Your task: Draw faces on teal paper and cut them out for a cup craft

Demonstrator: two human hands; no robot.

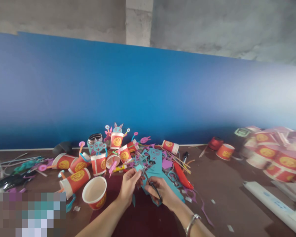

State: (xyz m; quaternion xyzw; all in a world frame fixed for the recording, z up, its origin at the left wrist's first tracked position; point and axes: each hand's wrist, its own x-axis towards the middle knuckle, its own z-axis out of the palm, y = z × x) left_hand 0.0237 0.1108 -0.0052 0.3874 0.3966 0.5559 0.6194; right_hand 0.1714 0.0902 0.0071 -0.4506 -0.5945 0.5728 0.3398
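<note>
My left hand (130, 184) pinches a small piece of light-blue paper (139, 168) between thumb and fingers. Black-handled scissors (157, 194) are in my right hand (160, 190), with fingers wrapped round the handles. Their blades point toward the paper in my left hand; I cannot tell whether they touch it. Beyond both hands lie larger blue paper sheets (171, 186), one bearing a drawn face (155, 152). An empty white-lined paper cup (94, 192) stands upright left of my left hand.
Red paper cups, some with paper-cut faces (98, 146), crowd the left and back. A red tube-like thing (182, 174), a black marker (185, 156) and purple scraps (167, 164) lie to the right. Stacked cups (277, 153) and a white power strip (268, 197) are far right. A blue panel (148, 95) rises behind.
</note>
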